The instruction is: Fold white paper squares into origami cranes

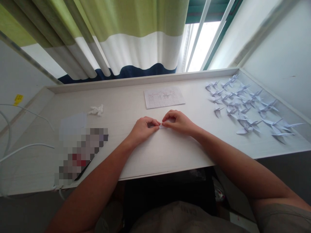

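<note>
A small piece of folded white paper (161, 127) is pinched between my two hands, just above the middle of the white desk (160, 158). My left hand (143, 130) grips its left end with thumb and fingers closed. From the other side my right hand (179, 123) holds the right end in the same way, the fingertips of both hands almost touching. Most of the paper is hidden behind my fingers, so its folds cannot be made out. Many folded paper cranes (243, 106) stand in loose rows to the right.
A printed sheet (164, 98) lies beyond my hands. Crumpled tissue (96, 110), blank white paper (73, 124) and a blurred-out long object (84, 155) are on the left, near white cables (26, 147). A raised rim (145, 80) edges the desk's back, below a curtain (136, 38).
</note>
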The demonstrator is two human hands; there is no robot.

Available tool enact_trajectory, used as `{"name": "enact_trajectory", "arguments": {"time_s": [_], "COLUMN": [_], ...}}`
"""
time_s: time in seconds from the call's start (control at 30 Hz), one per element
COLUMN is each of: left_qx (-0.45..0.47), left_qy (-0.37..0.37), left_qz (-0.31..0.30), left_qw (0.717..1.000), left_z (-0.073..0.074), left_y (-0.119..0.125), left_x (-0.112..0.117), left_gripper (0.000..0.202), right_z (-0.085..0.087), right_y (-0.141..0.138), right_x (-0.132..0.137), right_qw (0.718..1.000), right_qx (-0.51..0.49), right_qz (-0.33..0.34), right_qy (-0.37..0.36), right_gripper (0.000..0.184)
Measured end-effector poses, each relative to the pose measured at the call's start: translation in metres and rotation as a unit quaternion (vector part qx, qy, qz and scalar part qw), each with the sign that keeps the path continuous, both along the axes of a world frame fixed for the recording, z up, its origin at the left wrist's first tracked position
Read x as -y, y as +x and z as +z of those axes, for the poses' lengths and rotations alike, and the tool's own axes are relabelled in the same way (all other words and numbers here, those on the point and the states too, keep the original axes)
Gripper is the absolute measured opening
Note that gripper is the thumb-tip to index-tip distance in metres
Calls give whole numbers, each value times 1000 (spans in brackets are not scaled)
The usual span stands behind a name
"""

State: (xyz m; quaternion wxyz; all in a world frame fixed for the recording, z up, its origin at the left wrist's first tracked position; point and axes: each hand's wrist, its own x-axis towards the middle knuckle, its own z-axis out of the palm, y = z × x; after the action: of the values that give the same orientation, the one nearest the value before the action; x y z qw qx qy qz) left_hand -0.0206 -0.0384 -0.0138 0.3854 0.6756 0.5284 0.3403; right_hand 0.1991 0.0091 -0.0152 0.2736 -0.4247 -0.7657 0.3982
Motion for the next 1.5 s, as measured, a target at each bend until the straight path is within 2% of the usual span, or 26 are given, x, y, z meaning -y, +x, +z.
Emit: {"name": "enact_trajectory", "arguments": {"time_s": [0.13,0.4,0.53,0.67,0.73,0.8,0.97,1.07,1.5], "left_qx": [5,35,50,35,25,24,25,20,2], "left_qy": [-25,-38,-35,-30,-25,-24,-27,-23,-22], "left_qz": [1,39,41,40,41,42,37,37,37], "left_qw": [1000,998,997,998,999,999,999,999,999], "left_z": [4,2,-1,-2,-3,-4,-5,-4,-2], "left_y": [1,4,6,7,7,7,7,7,7], "left_x": [-2,-3,-3,-3,-3,-3,-5,-5,-4], "left_gripper": [7,16,10,6,6,6,6,6,7], "right_z": [-1,0,-2,-2,-1,0,-1,-1,-4], "right_y": [-6,-10,-7,7,14,15,6,4,8], "right_x": [4,9,9,2,-2,-4,0,2,3], "right_qw": [997,995,996,1000,997,995,998,997,995], "right_qx": [60,82,74,-4,-50,-62,25,65,84], "right_qz": [-2,-4,0,3,-35,-54,-48,-33,-5], "right_qy": [56,58,59,8,-39,-52,15,29,53], "right_gripper": [5,4,2,9,8,10,12,13,17]}}
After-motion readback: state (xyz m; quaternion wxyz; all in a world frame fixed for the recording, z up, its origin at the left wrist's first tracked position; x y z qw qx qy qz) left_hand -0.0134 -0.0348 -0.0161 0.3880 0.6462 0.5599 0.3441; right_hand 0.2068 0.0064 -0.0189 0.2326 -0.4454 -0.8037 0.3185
